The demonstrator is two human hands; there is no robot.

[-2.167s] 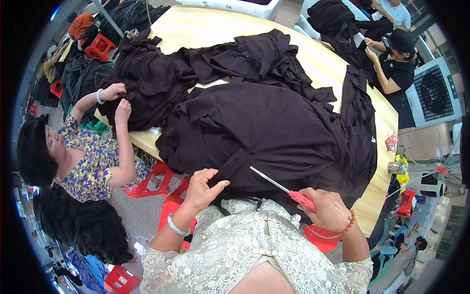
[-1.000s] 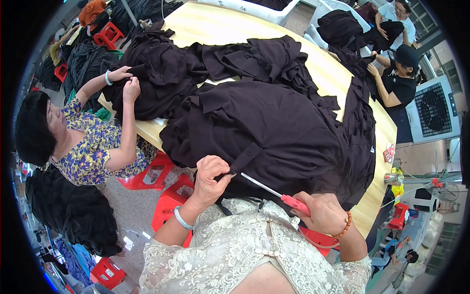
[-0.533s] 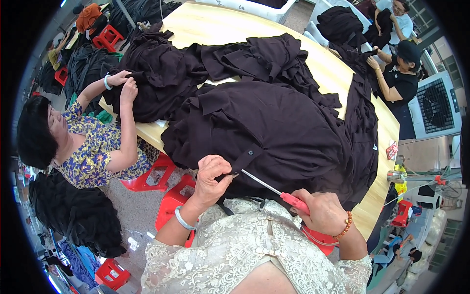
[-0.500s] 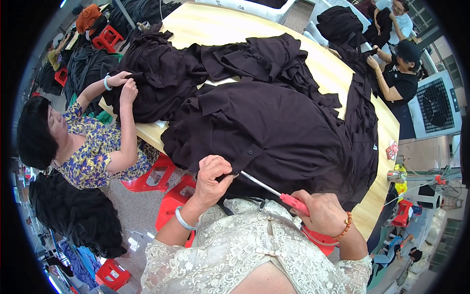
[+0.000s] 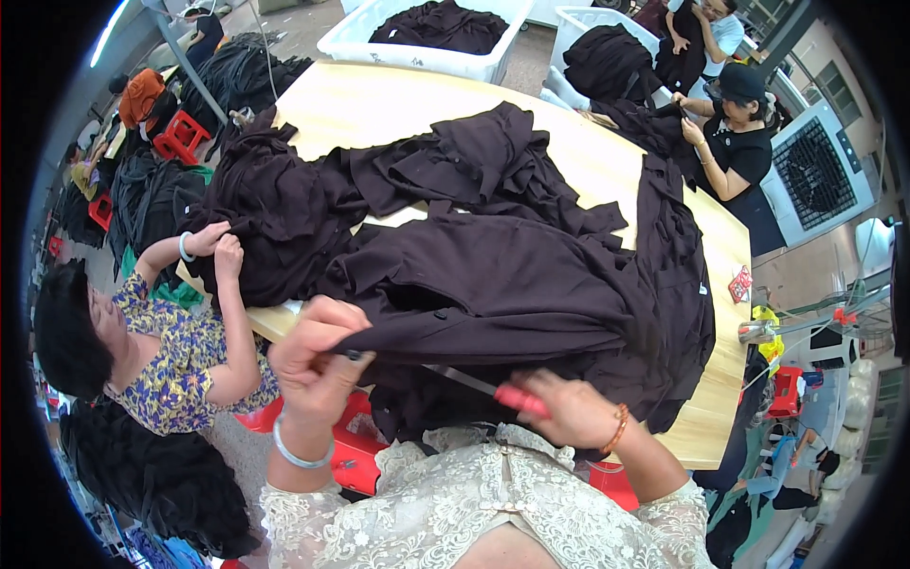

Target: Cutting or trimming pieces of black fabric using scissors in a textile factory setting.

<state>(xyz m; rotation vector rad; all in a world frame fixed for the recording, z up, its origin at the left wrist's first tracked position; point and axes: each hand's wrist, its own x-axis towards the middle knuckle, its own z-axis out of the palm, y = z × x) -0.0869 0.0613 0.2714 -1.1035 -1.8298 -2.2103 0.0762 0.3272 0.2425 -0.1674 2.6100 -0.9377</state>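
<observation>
A dark, nearly black garment point(image 5: 517, 275) with buttons is spread over the near side of the table. My left hand point(image 5: 318, 365) pinches its front edge, drawn out toward me, with a small dark button at the fingertips. In my right hand point(image 5: 569, 415) is a tool with a red handle point(image 5: 521, 400) and a long, thin metal shaft. The shaft points left along the underside of the raised edge, and the cloth hides its tip.
More dark garments point(image 5: 464, 156) are heaped on the pale wooden table point(image 5: 365, 95). A co-worker point(image 5: 194, 332) at the left handles cloth; another point(image 5: 735, 142) works at the far right. White bins point(image 5: 488, 66) hold dark clothes. Red stools point(image 5: 355, 441) stand below the table.
My left hand has moved left, pulling the garment's edge out with it. The red-handled tool has shifted left, and its tip has gone behind the cloth. The whole view has tilted up.
</observation>
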